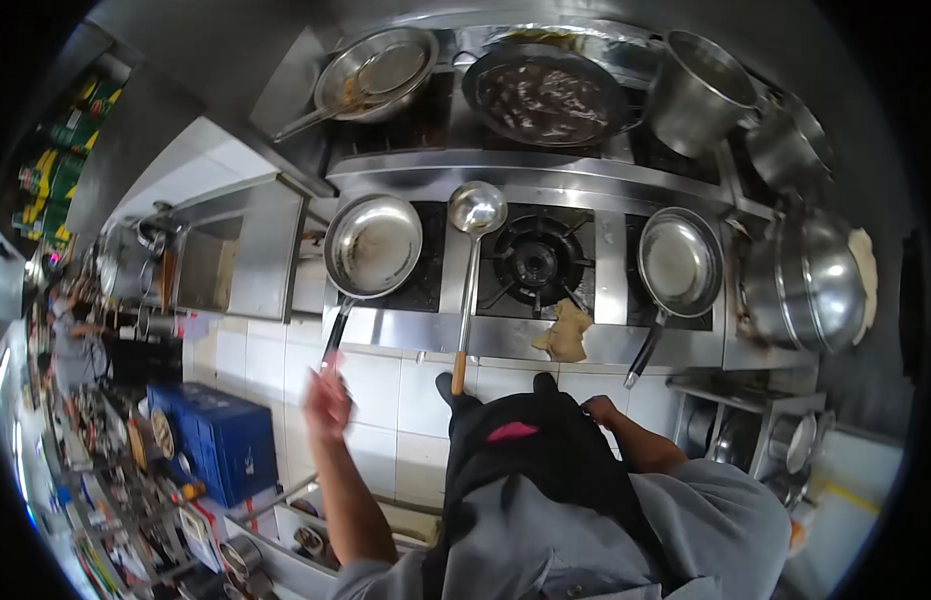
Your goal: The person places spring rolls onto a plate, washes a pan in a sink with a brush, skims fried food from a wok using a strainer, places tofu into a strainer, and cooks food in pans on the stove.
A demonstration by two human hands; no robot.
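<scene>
My left hand (329, 402), smeared by motion, is at the handle end of a steel frying pan (374, 246) on the left burner. Whether its fingers grip the handle cannot be made out. My right hand (600, 411) rests low against the side of my black apron (536, 455), its fingers mostly hidden. Between the burners lies a long ladle (478, 208) with a wooden handle end, its bowl pointing away from me. A crumpled tan cloth (566, 332) sits on the stove's front edge. Another frying pan (680, 262) stands on the right burner, handle toward me.
Behind the front burners stand a wok of dark liquid (546, 98), a strainer over a bowl (386, 70) and a tall pot (701, 92). Large steel bowls (806, 280) are stacked at right. A blue crate (214, 440) is at left; a person (78, 345) stands far left.
</scene>
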